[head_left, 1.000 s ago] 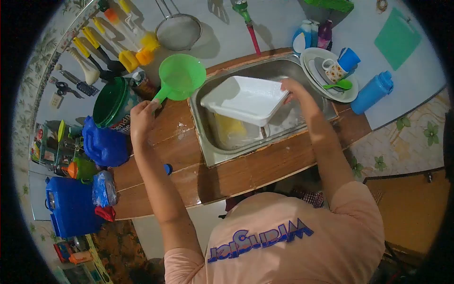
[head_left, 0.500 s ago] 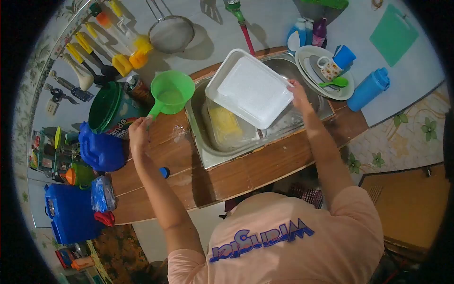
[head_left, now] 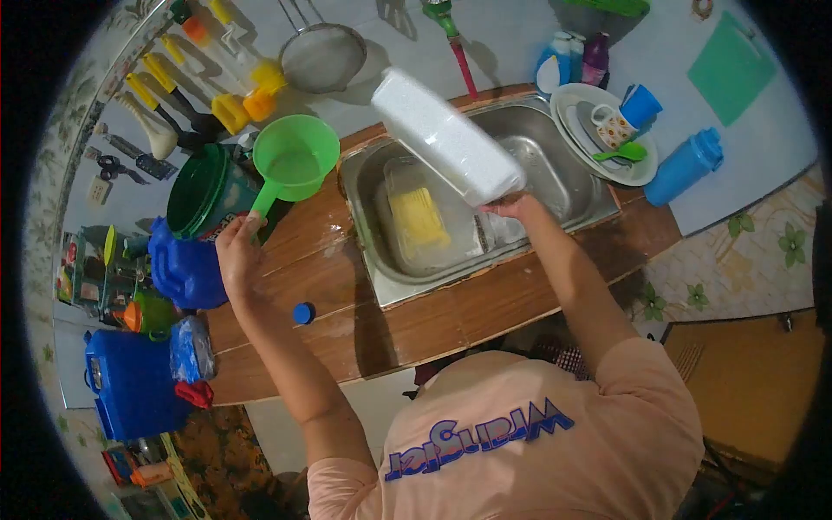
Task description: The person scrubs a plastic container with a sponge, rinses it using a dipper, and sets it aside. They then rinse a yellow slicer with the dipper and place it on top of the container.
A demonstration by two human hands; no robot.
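Note:
My left hand (head_left: 239, 253) is closed around the handle of a green plastic dipper (head_left: 299, 156), held up over the counter beside the bucket. A white rectangular tub (head_left: 448, 139) is in my right hand (head_left: 511, 206), gripped at its lower right end. It is tipped on its side above the steel sink (head_left: 551, 165), so its long outer wall and base show and its inside is hidden. Below it in the sink's left part lies a clear plastic container (head_left: 400, 178) with a yellow ridged piece (head_left: 419, 217) in or on it.
Stacked plates (head_left: 641, 173), a patterned mug (head_left: 614, 130) and a blue tumbler (head_left: 685, 166) stand right of the sink. A green bucket (head_left: 201, 192), blue jug (head_left: 184, 264) and blue cap (head_left: 303, 313) are at left. A strainer (head_left: 323, 59) hangs on the wall.
The white tub has turned from showing its open inside to lying on its side, uncovering more of the sink. My right hand moved left and down; the dipper shifted slightly left.

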